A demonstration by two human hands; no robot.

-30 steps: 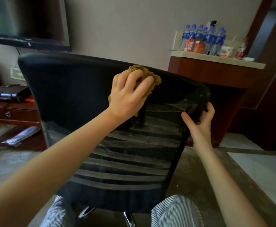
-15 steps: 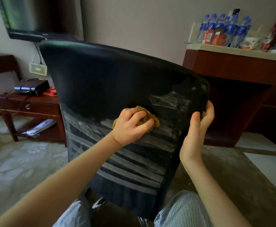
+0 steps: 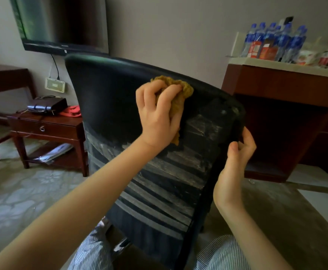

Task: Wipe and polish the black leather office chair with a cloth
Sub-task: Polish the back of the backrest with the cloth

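Note:
The back of the black office chair [image 3: 108, 106] faces me, its lower part ribbed and streaked with grey dust. My left hand [image 3: 157, 115] grips a crumpled mustard-yellow cloth [image 3: 180, 92] and presses it against the backrest just under the top rim. My right hand [image 3: 235, 158] holds the chair's right edge, thumb on the near face and fingers curled round behind it. The seat is hidden behind the backrest.
A dark wooden side table [image 3: 48, 129] with a black bag stands at the left under a wall-mounted TV [image 3: 62, 24]. At the right is a wooden counter [image 3: 281, 82] with several blue water bottles [image 3: 276, 41]. My striped trouser knees [image 3: 223, 254] sit below the chair.
My left hand has swept the cloth from mid-backrest up to just below the top rim. The right hand keeps its hold on the chair's right edge.

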